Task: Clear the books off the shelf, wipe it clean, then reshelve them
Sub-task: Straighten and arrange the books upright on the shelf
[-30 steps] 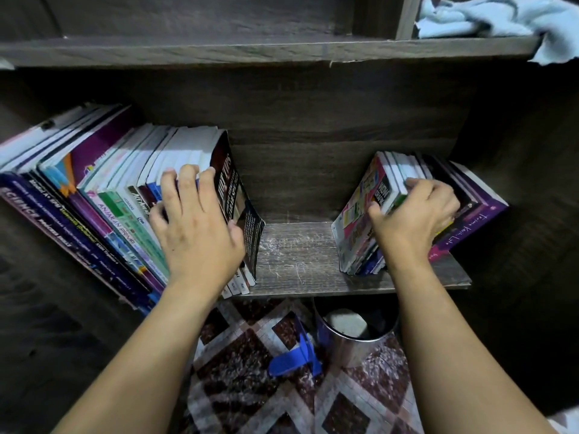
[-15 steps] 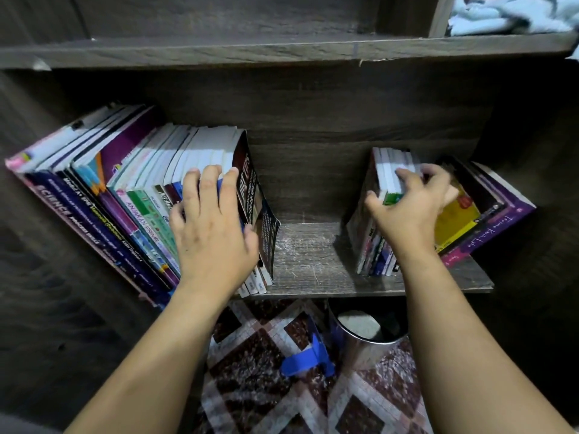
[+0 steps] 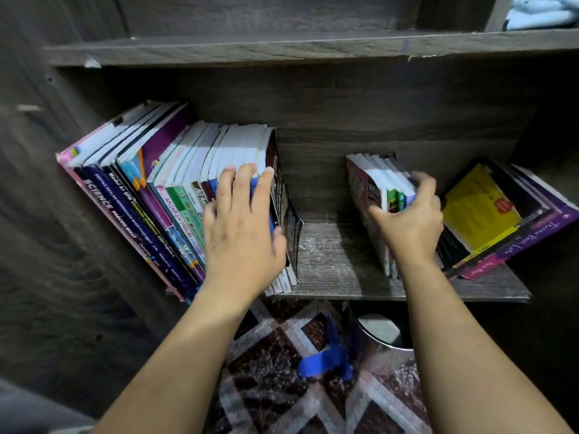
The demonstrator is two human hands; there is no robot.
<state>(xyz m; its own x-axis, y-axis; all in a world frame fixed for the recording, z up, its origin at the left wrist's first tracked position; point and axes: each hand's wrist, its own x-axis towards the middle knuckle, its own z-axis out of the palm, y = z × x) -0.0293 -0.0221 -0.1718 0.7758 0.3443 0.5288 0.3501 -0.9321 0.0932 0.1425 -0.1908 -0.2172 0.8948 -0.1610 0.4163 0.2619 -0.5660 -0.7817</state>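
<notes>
A dark wooden shelf holds two groups of books with a bare gap between them. The left row of books leans left; my left hand rests flat on its right end, fingers straight over the spines. At the right, my right hand grips a small bunch of upright books, thumb on the left cover and fingers curled over the top. Behind it, a yellow-covered book and purple books lean right against the side wall.
A light blue cloth lies on the upper shelf at the top right. Below the shelf, a metal bin and a blue object sit on a patterned floor.
My right hand has pulled a small bunch of books upright and leftward, away from the leaning stack, exposing the yellow cover. My left hand stays on the left row.
</notes>
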